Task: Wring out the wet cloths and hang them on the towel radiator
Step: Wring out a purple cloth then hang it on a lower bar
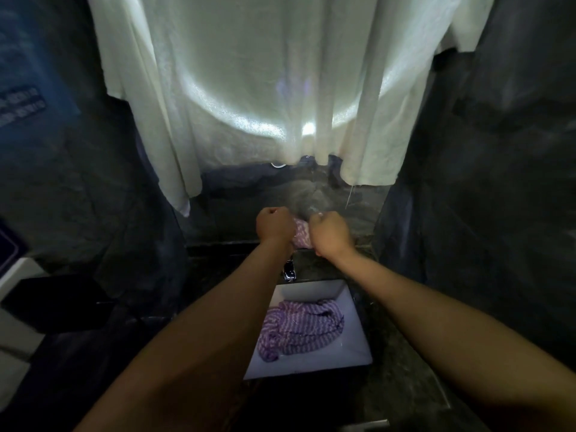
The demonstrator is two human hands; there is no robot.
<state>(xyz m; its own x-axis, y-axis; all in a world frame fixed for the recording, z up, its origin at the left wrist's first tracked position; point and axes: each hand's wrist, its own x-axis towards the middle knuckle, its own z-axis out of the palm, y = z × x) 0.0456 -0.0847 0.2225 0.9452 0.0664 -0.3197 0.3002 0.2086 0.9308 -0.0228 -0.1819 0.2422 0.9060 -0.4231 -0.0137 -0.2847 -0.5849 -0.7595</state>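
Note:
Both fists are raised above the tap with a twisted purple-and-white striped cloth (301, 234) bunched between them. My left hand (275, 225) grips its left end and my right hand (329, 232) grips its right end; most of that cloth is hidden inside the fists. Below, a second purple striped cloth (304, 328) lies crumpled in the white rectangular sink (358, 344). No towel radiator shows in the head view.
A chrome tap (289, 272) stands at the sink's back edge on a dark stone counter (402, 369). A large white towel (265, 82) hangs straight ahead, covering the wall above. Dark walls close in on both sides; a white ledge (18, 275) sits at the left.

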